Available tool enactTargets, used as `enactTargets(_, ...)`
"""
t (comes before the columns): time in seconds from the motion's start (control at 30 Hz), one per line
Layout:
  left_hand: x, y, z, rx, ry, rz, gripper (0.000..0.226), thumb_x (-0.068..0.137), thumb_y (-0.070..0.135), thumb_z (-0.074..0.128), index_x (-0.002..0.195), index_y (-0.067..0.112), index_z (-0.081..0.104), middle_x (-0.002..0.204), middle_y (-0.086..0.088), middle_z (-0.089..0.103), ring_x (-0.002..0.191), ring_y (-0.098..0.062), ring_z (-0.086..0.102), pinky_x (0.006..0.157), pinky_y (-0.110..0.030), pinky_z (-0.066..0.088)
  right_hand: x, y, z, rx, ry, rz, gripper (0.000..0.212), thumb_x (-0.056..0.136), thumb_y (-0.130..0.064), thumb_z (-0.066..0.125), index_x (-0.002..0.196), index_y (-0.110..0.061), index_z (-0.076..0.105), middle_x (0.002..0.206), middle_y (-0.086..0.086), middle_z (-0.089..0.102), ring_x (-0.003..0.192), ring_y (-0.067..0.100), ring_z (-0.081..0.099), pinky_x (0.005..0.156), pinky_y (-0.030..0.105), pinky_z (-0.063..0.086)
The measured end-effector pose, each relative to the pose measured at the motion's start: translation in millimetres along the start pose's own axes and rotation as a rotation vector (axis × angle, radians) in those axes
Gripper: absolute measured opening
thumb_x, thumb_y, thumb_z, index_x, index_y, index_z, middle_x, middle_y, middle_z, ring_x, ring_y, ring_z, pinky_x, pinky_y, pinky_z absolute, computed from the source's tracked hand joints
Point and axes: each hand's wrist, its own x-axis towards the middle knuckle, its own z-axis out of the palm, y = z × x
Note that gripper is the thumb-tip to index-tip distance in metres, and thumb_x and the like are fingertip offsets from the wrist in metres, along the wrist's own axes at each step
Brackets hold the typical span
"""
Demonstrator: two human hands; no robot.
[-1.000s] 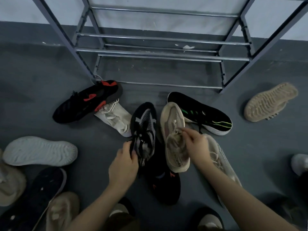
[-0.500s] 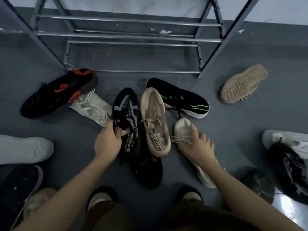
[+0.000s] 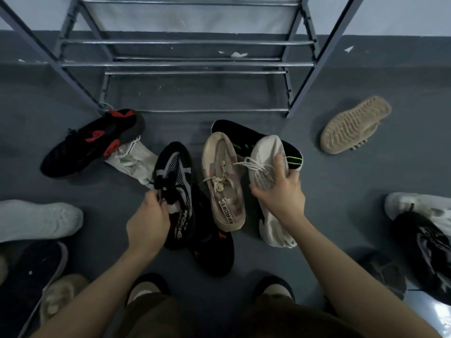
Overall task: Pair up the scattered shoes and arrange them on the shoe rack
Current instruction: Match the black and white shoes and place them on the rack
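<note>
Vs half a second ago: the right hand (image 3: 280,193), then flat on the cream-white sneaker (image 3: 266,164) on the floor, now has it lifted and tilted, toe over the black sneaker with green stripes (image 3: 290,157); laces dangle left toward the beige sneaker (image 3: 224,181). Left hand (image 3: 148,220) same spot, same shoe. Camera view shifted, rack sits more centred.

Shoe rack (image 3: 185,64): grey metal frame, bare bars, against the wall at top. No shoes on it.

Shoes all on the grey floor (image 3: 341,191): black sneaker with red patches (image 3: 90,142) by the rack's left leg, partly over a white shoe (image 3: 131,159); tan shoe (image 3: 353,125) sole-up at right; white sole (image 3: 36,220) at left edge; more dark and pale shoes at the edges.

Right hand: fingers spread and curled over the cream-white sneaker's upper, thumb at its left side, gripping it.

Left hand: fingers curled, pinching the tongue and lace area of the black-and-grey sneaker (image 3: 175,176), which lies over a black shoe (image 3: 214,247) beneath.
</note>
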Motion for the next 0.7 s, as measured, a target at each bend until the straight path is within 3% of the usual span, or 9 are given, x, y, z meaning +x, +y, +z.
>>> enactTargets(0.2, 14.0, 5.0, 7.2, -0.031, -0.093, -0.030, 0.045, 0.093, 0.035, 0.045, 0.126, 0.006, 0.034, 0.118, -0.014, 0.056, 0.099, -0.031, 0.059, 0.071, -0.039, 0.045, 37.7, -51.3, 14.4, -0.115, -0.064, -0.001, 0.101, 0.070, -0.067, 0.061, 0.146, -0.032, 0.006, 0.131, 0.021, 0.033, 0.112, 0.044, 0.043, 0.088, 0.051, 0.044)
enactTargets(0.33, 27.1, 1.4, 8.8, -0.118, -0.139, -0.012, 0.065, 0.088, 0.037, 0.056, 0.138, 0.012, 0.023, 0.124, -0.014, 0.054, 0.105, -0.032, 0.058, 0.076, -0.042, 0.049, 19.3, -49.1, 23.6, -0.126, 0.147, -0.176, 0.065, 0.081, -0.052, 0.059, 0.134, -0.019, 0.040, 0.132, 0.017, 0.040, 0.115, 0.042, 0.041, 0.096, 0.051, 0.032)
enactTargets(0.4, 32.3, -5.7, 9.1, -0.141, -0.165, 0.029, 0.063, 0.088, 0.029, 0.058, 0.138, 0.011, 0.023, 0.123, -0.016, 0.056, 0.104, -0.032, 0.058, 0.077, -0.040, 0.048, -0.5, -55.2, 27.9, -0.088, 0.118, -0.250, 0.052, 0.084, -0.048, 0.057, 0.125, -0.017, 0.048, 0.123, 0.013, 0.047, 0.111, 0.037, 0.043, 0.095, 0.048, 0.033)
enactTargets(0.53, 33.1, -18.0, 7.0, -0.235, -0.154, 0.052, 0.053, 0.090, 0.016, 0.055, 0.137, 0.012, 0.031, 0.119, -0.014, 0.060, 0.104, -0.029, 0.059, 0.083, -0.038, 0.049, -15.7, -60.0, 44.7, -0.206, 0.000, -0.252, 0.048, 0.083, -0.037, 0.059, 0.125, -0.015, 0.050, 0.118, 0.015, 0.050, 0.105, 0.040, 0.048, 0.089, 0.049, 0.038)
enactTargets(0.6, 28.6, -23.4, 4.9, -0.233, -0.080, 0.092, 0.045, 0.091, 0.013, 0.053, 0.134, 0.010, 0.039, 0.115, -0.012, 0.063, 0.103, -0.027, 0.060, 0.083, -0.037, 0.049, -14.8, -57.6, 49.0, -0.226, 0.030, -0.285, 0.047, 0.082, -0.030, 0.062, 0.125, -0.015, 0.053, 0.111, 0.019, 0.053, 0.098, 0.042, 0.051, 0.085, 0.049, 0.041)
enactTargets(0.7, 21.7, -31.1, -3.4, -0.224, 0.048, 0.155, 0.036, 0.092, 0.011, 0.050, 0.128, 0.008, 0.048, 0.110, -0.010, 0.065, 0.098, -0.026, 0.062, 0.077, -0.035, 0.048, -19.1, -79.0, 51.7, -0.135, 0.059, -0.392, 0.043, 0.086, -0.039, 0.056, 0.125, -0.023, 0.054, 0.113, 0.013, 0.055, 0.101, 0.036, 0.050, 0.087, 0.046, 0.039)
